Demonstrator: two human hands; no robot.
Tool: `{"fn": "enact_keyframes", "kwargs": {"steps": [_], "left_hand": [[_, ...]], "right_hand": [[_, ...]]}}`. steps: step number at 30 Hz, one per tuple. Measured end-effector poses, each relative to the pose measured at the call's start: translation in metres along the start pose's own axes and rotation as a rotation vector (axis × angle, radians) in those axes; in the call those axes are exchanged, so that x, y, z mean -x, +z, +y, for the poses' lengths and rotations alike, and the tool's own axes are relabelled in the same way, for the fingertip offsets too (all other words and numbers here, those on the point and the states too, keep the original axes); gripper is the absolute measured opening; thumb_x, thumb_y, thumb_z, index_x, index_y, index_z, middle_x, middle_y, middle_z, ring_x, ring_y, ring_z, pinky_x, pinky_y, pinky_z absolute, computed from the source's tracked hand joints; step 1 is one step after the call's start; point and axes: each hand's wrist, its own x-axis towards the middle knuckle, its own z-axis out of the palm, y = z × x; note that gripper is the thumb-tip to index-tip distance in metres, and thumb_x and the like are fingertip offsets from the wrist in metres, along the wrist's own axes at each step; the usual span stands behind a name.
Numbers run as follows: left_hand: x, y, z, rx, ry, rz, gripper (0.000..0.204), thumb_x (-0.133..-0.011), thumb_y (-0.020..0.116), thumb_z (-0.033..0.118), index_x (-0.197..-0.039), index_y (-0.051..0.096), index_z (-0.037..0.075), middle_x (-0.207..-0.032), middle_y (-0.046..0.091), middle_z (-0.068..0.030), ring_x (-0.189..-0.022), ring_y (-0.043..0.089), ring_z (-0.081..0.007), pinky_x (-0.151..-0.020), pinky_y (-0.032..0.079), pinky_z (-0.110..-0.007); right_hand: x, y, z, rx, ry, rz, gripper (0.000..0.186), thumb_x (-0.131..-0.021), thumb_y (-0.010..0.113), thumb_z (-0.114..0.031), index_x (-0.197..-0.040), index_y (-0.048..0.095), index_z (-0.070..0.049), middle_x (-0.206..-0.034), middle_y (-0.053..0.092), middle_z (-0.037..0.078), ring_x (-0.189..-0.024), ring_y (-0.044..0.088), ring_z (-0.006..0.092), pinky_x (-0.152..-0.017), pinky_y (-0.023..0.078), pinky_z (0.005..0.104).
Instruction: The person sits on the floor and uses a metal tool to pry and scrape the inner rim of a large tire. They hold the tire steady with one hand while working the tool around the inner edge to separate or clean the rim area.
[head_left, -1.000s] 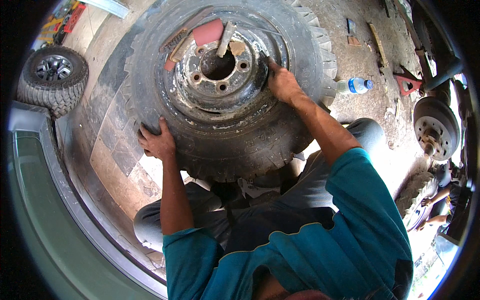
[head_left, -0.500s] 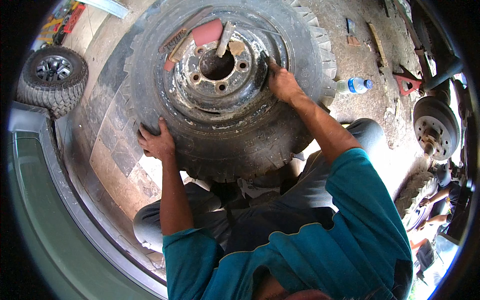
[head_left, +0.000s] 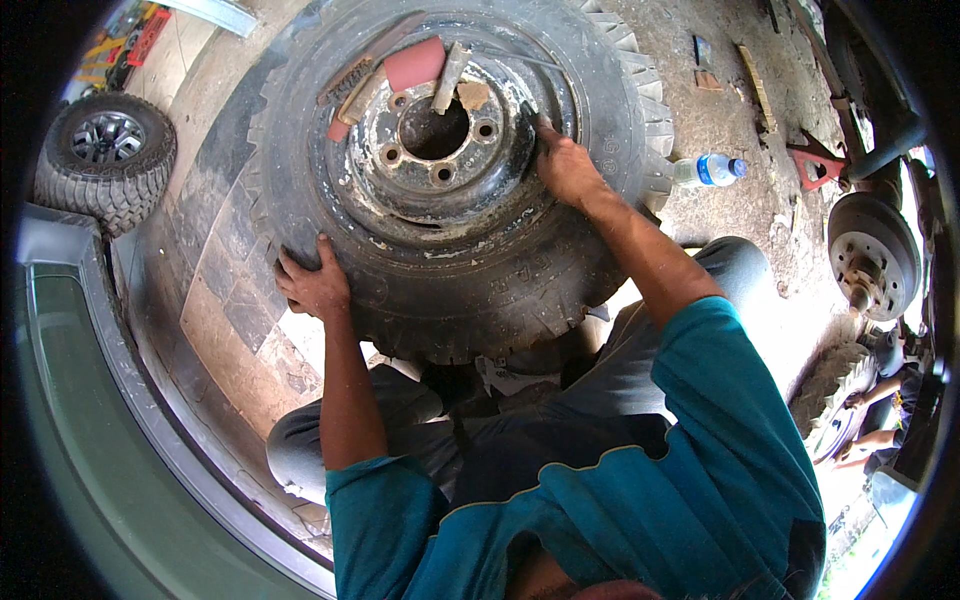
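A large worn tyre (head_left: 440, 310) lies flat in front of me, with a steel wheel rim (head_left: 440, 205) of chipped, rusty paint inside it. My left hand (head_left: 315, 282) rests on the tyre's near left sidewall, fingers spread and holding nothing. On the right inner wall of the rim, my right hand (head_left: 566, 168) presses with bent fingers. Its fingertips are dark and partly hidden, and I cannot make out what is under them. On the rim's far side lie a reddish sheet of sandpaper (head_left: 414, 65), a wire brush (head_left: 345, 82), a greyish flat strip (head_left: 451, 78) and a torn brown scrap (head_left: 473, 96).
A water bottle (head_left: 710, 170) lies right of the tyre. Farther right are a red stand (head_left: 818, 168) and a brake drum (head_left: 872, 258). Another wheel (head_left: 106, 150) stands at far left, above a green vehicle panel (head_left: 90, 430). Another person's hands (head_left: 870, 415) work at a tyre lower right.
My hands stay almost in the same places on the tyre and rim. At the lower right, the other person's arms have shifted slightly.
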Motion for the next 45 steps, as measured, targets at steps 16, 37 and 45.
{"fn": "enact_keyframes", "kwargs": {"steps": [16, 37, 45], "left_hand": [[0.0, 0.0, 0.002, -0.004, -0.013, -0.004, 0.091, -0.082, 0.065, 0.071, -0.151, 0.045, 0.014, -0.155, 0.039, -0.0178, -0.145, 0.034, -0.0373, -0.114, 0.025, -0.061], [0.0, -0.004, 0.006, 0.006, -0.018, -0.027, 0.091, -0.083, 0.065, 0.068, -0.151, 0.043, 0.012, -0.154, 0.038, -0.0187, -0.145, 0.032, -0.0377, -0.114, 0.024, -0.062], [0.001, 0.001, -0.003, -0.025, 0.038, -0.042, 0.092, -0.085, 0.063, 0.068, -0.154, 0.039, 0.013, -0.158, 0.033, -0.0216, -0.147, 0.028, -0.0415, -0.114, 0.022, -0.064]], "right_hand": [[-0.002, 0.006, 0.011, 0.026, -0.026, -0.059, 0.068, -0.09, 0.051, -0.012, -0.156, 0.036, -0.018, -0.123, 0.062, 0.034, -0.116, 0.062, 0.0461, -0.106, 0.047, 0.0498], [-0.003, 0.009, 0.011, -0.097, -0.089, 0.078, 0.06, -0.093, 0.046, -0.012, -0.152, 0.04, -0.007, -0.123, 0.061, 0.034, -0.116, 0.061, 0.0456, -0.104, 0.048, 0.0491], [-0.004, 0.015, 0.009, -0.144, -0.016, 0.085, 0.062, -0.091, 0.046, -0.012, -0.152, 0.038, -0.003, -0.119, 0.062, 0.036, -0.115, 0.062, 0.0464, -0.105, 0.048, 0.0472]]}}
